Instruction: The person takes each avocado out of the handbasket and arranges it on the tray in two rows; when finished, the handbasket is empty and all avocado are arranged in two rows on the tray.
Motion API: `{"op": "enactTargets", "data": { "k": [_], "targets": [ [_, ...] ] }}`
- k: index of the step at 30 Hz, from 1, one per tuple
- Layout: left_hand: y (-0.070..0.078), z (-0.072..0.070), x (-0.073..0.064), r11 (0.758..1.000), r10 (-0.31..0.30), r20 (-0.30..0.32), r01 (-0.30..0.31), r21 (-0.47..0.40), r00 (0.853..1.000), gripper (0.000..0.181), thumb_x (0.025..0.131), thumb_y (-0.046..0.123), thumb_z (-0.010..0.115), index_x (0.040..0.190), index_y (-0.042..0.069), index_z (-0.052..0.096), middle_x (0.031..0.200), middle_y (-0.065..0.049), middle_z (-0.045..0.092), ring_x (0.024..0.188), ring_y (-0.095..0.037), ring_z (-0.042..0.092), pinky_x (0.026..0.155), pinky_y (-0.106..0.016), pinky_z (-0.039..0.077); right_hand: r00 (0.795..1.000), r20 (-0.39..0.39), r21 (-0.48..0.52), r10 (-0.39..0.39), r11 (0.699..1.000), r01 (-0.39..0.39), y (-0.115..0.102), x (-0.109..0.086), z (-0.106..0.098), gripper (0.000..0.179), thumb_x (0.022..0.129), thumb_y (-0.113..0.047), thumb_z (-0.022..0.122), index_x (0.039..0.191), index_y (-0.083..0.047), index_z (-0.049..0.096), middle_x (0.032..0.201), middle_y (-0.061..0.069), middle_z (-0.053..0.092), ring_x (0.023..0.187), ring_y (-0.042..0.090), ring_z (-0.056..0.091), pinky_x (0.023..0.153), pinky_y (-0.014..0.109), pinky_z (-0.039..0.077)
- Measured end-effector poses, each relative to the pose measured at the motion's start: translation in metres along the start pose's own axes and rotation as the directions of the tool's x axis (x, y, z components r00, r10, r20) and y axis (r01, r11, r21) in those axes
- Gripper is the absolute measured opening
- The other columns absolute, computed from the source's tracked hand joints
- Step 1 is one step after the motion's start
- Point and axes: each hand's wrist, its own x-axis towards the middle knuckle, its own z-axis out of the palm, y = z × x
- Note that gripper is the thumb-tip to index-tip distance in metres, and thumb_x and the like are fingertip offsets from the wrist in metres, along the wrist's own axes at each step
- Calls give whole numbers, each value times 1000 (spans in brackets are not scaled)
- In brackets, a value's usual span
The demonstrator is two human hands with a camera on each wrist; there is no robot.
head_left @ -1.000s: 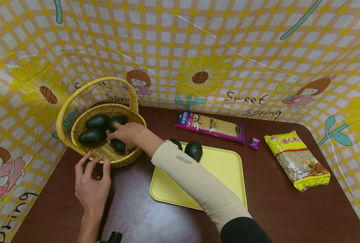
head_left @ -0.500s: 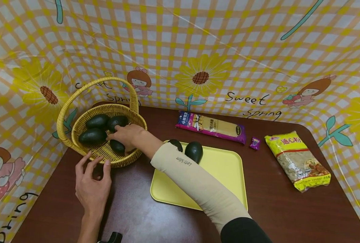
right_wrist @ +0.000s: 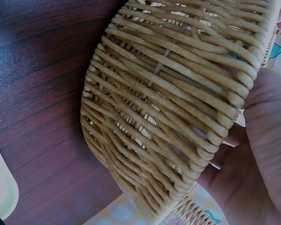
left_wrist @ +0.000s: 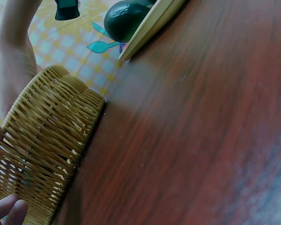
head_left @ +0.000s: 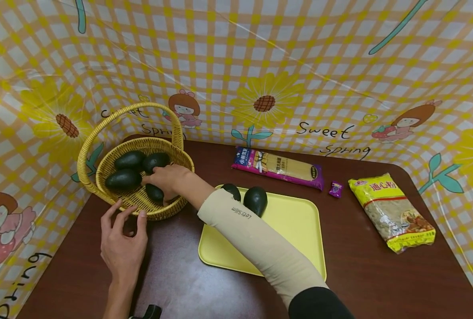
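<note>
My right hand (head_left: 170, 177) reaches down into the yellow wicker basket (head_left: 162, 216) and grips a dark green avocado (head_left: 153, 192) between thumb and fingers. Part of that avocado is hidden under the hand. Left of and behind it lie three more avocados, one (head_left: 123, 180) nearest the left side of the basket. My left hand (head_left: 124, 246) touches the basket's front rim with loosely bent fingers, thumb apart. In the left wrist view its fingertips (left_wrist: 19, 212) are close to the woven wall. The right wrist view shows the right palm (right_wrist: 253, 164) behind the wicker side.
A yellow tray (head_left: 300, 230) bears two avocados, one (head_left: 255, 200) in plain sight, with my right forearm crossing over it. Behind it lies a spaghetti pack (head_left: 278, 167), then a small purple wrapped sweet (head_left: 335, 189) and a yellow pasta bag (head_left: 392, 212). The basket's tall handle (head_left: 129, 107) arches up.
Both hands keep almost the same place. The whole head view has shifted very slightly; the avocados stay where they were.
</note>
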Motion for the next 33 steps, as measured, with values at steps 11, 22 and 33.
{"op": "enactTargets", "data": {
  "k": [11,22,33],
  "targets": [
    [1,0,-1,1000,1,-1,-1,-7,1000,25,100,26,80,119,9,82,149,-5,63,71,-23,66,65,-7,38,999,-40,-1,-8,1000,8,3,-2,4,86,95,-46,83,167,-39,37,172,5,36,141,29,57,115,42,48],
    [0,0,-2,1000,-4,-7,4,10,1000,25,100,27,80,119,11,83,149,-4,63,68,-22,66,63,-7,37,996,-86,18,-21,1000,22,7,-11,7,86,95,-49,81,168,-40,36,173,7,34,137,30,60,111,42,51],
    [2,0,-1,1000,-19,11,19,17,1000,26,101,28,79,120,10,82,150,-5,62,68,-24,67,61,-8,37,976,-218,24,-13,1000,18,12,-28,14,89,92,-55,83,167,-36,38,162,8,45,110,22,69,91,37,59]
  ]
}}
